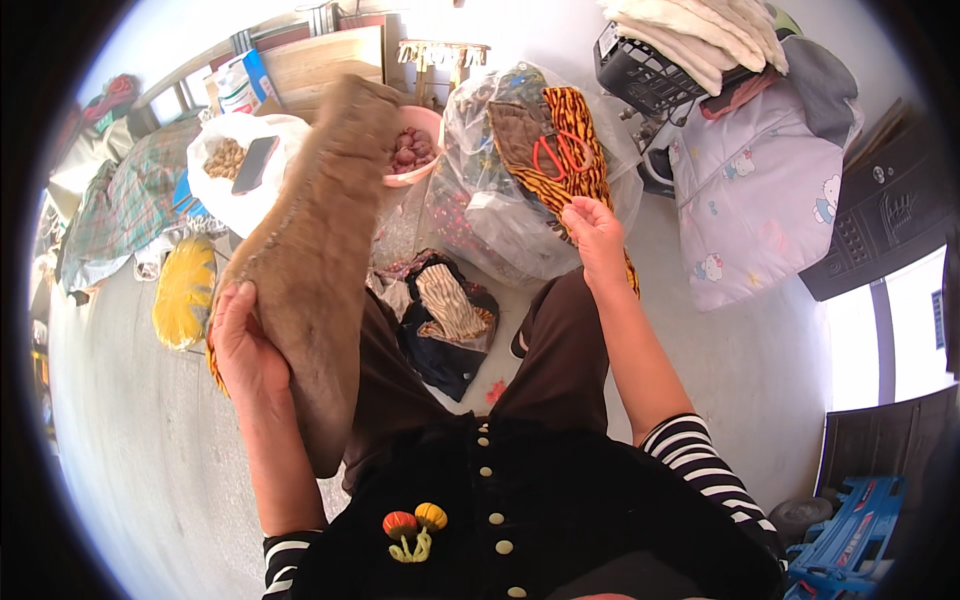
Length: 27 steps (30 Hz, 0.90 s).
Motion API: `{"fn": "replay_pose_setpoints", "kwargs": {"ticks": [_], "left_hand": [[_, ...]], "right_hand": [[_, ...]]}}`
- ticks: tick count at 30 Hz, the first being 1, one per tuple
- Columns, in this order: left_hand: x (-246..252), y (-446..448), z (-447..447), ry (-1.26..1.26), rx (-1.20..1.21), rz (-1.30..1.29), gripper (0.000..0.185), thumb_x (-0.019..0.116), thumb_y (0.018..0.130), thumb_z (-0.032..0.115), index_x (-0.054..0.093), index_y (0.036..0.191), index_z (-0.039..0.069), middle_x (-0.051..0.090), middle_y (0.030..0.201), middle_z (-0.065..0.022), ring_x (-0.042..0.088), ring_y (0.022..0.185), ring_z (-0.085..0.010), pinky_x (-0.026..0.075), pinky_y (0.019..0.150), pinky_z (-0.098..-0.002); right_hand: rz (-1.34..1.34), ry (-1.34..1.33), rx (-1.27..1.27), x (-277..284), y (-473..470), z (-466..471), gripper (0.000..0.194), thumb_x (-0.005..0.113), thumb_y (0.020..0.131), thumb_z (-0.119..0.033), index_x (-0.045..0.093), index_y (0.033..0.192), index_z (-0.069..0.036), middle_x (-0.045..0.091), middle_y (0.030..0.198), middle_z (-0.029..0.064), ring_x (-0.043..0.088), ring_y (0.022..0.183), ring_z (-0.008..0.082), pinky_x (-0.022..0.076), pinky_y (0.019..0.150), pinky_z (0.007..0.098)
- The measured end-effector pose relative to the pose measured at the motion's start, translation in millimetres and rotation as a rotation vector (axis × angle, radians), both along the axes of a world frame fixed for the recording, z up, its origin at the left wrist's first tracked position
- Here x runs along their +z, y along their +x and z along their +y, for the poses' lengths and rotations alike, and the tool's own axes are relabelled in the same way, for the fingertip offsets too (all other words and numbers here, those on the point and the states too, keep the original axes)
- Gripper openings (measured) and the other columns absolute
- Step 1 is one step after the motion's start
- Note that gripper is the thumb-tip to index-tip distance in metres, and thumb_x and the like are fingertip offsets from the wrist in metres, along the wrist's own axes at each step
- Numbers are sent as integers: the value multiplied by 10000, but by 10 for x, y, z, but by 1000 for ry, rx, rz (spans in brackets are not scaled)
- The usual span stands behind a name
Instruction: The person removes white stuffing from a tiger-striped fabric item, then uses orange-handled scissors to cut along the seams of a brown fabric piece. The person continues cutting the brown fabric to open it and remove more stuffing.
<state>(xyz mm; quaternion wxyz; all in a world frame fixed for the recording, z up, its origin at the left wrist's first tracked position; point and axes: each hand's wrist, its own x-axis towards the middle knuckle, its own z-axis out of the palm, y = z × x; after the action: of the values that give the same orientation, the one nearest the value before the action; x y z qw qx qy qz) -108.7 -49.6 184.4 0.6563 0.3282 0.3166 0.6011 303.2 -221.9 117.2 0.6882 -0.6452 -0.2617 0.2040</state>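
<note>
My left hand [251, 352] grips a long brown plush fabric piece [322, 255], shaped somewhat like a boot, raised over my left thigh. A line of stitching runs along its left edge, and orange-and-black striped cloth shows behind my fingers. My right hand [602, 244] is in front of tiger-striped fabric [574, 127], with thumb and fingertips drawn together. Whether they pinch the fabric or something thin is too small to tell. Red-handled scissors [551, 161] lie on the striped fabric and a brown cloth piece [517, 127], atop a clear plastic bag [499, 232] of textiles.
Dark clothing and striped cloth scraps [450, 304] lie on the floor between my feet. A white bag [244, 217] holds round tan items and a phone [255, 165]. Nearby are a pink basin [409, 178], a yellow bundle [184, 292], a black crate [645, 71] and a padded quilted cover [757, 202].
</note>
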Motion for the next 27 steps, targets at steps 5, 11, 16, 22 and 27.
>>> {"fn": "replay_pose_setpoints", "kwargs": {"ticks": [5, 11, 16, 22, 27], "left_hand": [[271, 427, 288, -214, -451, -513, 461, 556, 1004, 272, 515, 1386, 17, 588, 1379, -145, 525, 1301, -315, 374, 1139, -467], [226, 1492, 356, -109, -408, -392, 544, 473, 1034, 354, 418, 1470, 34, 495, 1477, -138, 463, 1351, -324, 332, 1165, -457], [103, 1898, 613, 9, -546, -421, 621, 475, 1034, 448, 388, 1480, 24, 485, 1475, -131, 470, 1339, -291, 346, 1148, -427], [-129, 2267, 852, 71, -543, -372, 629, 472, 1038, 460, 384, 1488, 30, 477, 1485, -117, 466, 1346, -269, 347, 1147, -411], [-510, 2300, 989, -233, -598, -588, 596, 442, 1044, 452, 444, 1457, 23, 506, 1468, -141, 483, 1337, -319, 350, 1149, -449]], "right_hand": [[-227, -169, -94, -132, 514, 402, 365, 713, 878, -107, 618, 1201, 37, 682, 1100, 111, 662, 960, 172, 524, 889, 298], [-801, -578, -171, -289, 1172, 976, 415, 690, 811, -140, 601, 1184, 19, 608, 1256, 207, 585, 1191, 338, 484, 998, 429], [-850, -988, -130, -179, 1183, 1230, 562, 709, 814, -143, 498, 1328, -54, 549, 1325, 185, 502, 1286, 333, 467, 1031, 441], [-993, -1056, -170, -303, 1270, 1368, 738, 770, 759, -180, 434, 1415, -145, 614, 1241, 141, 574, 1202, 333, 509, 949, 439], [-513, -788, -113, -156, 1273, 1170, 756, 647, 734, -39, 432, 1455, -109, 682, 1096, 149, 661, 960, 296, 526, 842, 378]]}}
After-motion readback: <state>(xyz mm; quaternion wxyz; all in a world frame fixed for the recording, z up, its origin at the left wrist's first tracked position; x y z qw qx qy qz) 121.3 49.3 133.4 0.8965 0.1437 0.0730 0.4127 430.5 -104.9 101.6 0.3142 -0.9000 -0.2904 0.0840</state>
